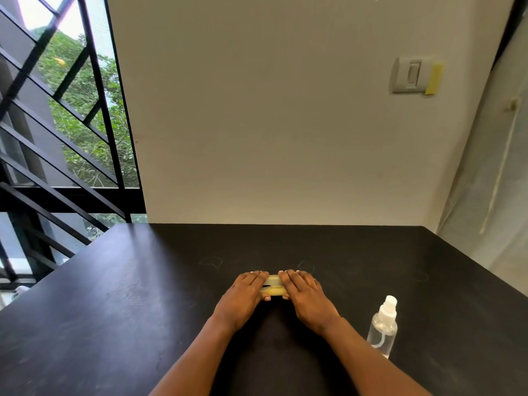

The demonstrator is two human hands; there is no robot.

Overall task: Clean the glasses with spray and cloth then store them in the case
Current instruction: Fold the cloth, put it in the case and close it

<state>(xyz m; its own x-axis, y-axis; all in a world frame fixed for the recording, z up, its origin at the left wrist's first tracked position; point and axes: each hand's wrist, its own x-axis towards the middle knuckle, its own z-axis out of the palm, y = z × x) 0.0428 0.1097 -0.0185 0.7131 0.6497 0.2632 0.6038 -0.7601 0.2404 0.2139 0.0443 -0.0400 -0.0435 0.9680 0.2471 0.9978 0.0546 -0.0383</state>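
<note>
While both hands, left hand [245,287] and right hand [303,286], clamp the yellow case [273,287] on the table [114,295], I advise even pressure, bottle [383,327] untouched.

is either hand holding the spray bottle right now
No, the spray bottle stands alone on the table while left hand and right hand grip the yellow case.

My table [143,310] is black and matte, pushed up against the pale wall. A yellowish case [273,287] lies flat on it near the middle, I think, mostly under my hands. Off to my right a clear spray bottle [383,327] stands upright, well apart from the case.
</note>
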